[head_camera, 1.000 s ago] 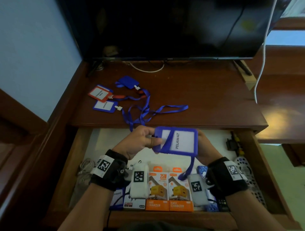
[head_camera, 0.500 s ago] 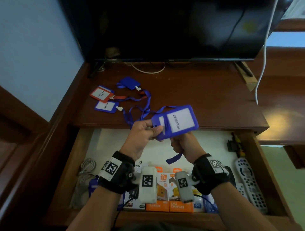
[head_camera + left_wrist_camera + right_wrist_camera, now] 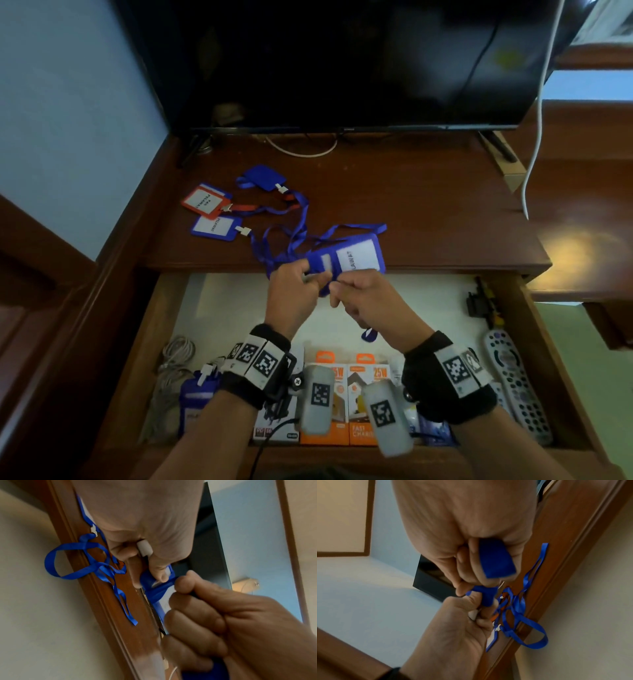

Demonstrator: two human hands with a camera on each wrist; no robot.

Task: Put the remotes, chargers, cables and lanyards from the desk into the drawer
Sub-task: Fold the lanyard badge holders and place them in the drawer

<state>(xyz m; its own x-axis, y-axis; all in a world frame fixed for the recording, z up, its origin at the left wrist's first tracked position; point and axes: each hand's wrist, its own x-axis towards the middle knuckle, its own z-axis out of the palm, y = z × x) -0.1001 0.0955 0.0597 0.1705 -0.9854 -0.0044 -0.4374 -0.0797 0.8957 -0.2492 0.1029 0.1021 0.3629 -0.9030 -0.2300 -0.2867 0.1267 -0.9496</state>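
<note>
Above the open drawer point(image 3: 239, 301), at the desk's front edge, both hands hold a blue badge holder point(image 3: 352, 262) with a white card in it. My left hand point(image 3: 317, 279) pinches the holder's near end by its clip point(image 3: 145, 547). My right hand point(image 3: 339, 294) grips the holder's blue strap point(image 3: 494, 561), and a short loop of it point(image 3: 369, 334) hangs below the palm. On the desk lie a red badge point(image 3: 205, 200), a blue badge point(image 3: 215, 227), a blue pouch point(image 3: 262, 176) and tangled blue straps point(image 3: 294, 233).
The drawer holds orange charger boxes point(image 3: 325, 370), a grey remote point(image 3: 513, 377) at the right, a coiled grey cable point(image 3: 174, 356) at the left, a black adapter point(image 3: 478, 303) and another blue badge point(image 3: 197, 394). A dark TV point(image 3: 342, 61) stands at the desk's back, and a white cord point(image 3: 534, 137) hangs at the right.
Both hands have carried the badge holder away from me to the desk's front edge. The right hand has come up beside the left, and less strap hangs free.
</note>
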